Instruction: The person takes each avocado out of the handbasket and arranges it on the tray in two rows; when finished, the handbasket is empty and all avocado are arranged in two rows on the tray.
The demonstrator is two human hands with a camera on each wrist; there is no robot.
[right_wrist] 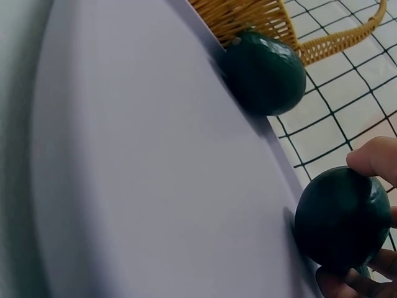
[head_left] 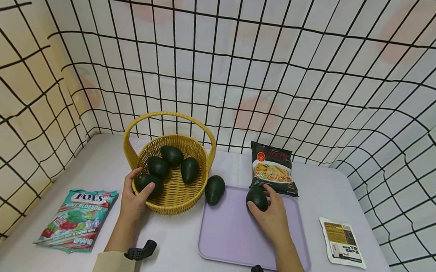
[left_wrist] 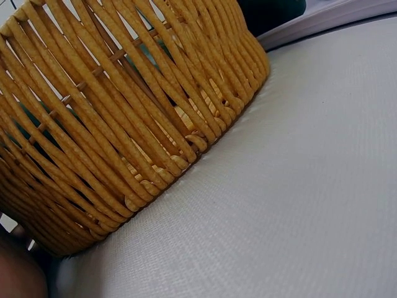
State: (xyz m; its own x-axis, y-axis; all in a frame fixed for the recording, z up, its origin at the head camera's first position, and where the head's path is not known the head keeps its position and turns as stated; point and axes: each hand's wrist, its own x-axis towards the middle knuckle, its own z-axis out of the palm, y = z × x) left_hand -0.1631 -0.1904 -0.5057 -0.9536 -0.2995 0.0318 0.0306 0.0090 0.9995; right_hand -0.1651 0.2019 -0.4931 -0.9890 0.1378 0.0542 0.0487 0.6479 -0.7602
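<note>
At the left side of a yellow wicker basket (head_left: 172, 211), my left hand (head_left: 133, 199) grips the rim. Its thumb lies over an avocado (head_left: 144, 183) just inside; whether it presses that fruit I cannot tell. Other dark green avocados (head_left: 189, 170) lie in the basket. My right hand (head_left: 273, 215) holds an avocado (head_left: 257, 197) between thumb and fingers at the far part of a lilac tray (head_left: 234, 230). In the right wrist view, that avocado (right_wrist: 341, 217) shows in the fingertips. Another avocado (head_left: 214, 190) lies at the tray's far left corner, beside the basket.
A black noodle packet (head_left: 274, 169) lies behind the tray. To its right is a small white and brown pouch (head_left: 342, 242). A green candy bag (head_left: 77, 219) lies at the left. Black netting (head_left: 215, 64) over white cloth encloses the table's back and sides.
</note>
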